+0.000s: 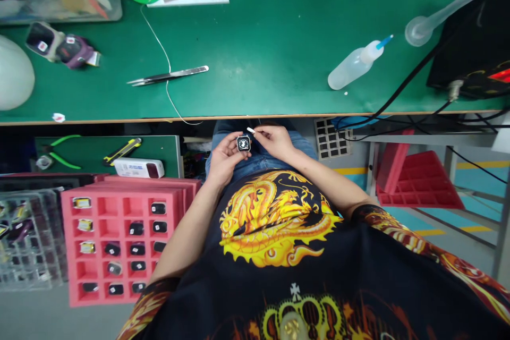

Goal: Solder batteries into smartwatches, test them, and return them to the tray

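Note:
My left hand (226, 158) is closed around a small smartwatch (243, 143) whose lit dark screen faces up, held over my lap just below the bench edge. Beside it, my right hand (274, 141) pinches a small white piece (251, 130) between thumb and fingers, close to the watch's upper right corner. What exactly this white piece is, I cannot make out. On the green bench top (258, 64), beyond my hands, metal tweezers (169, 76) lie across a thin white wire.
Right of centre lies a plastic bottle with a blue tip (350, 69). Two watches (71, 50) rest at the bench's left. Below left, a pink foam tray (101, 236) holds several watch parts, near a yellow cutter (123, 151) and green-handled pliers (64, 150). Black cables (414, 71) hang at the right.

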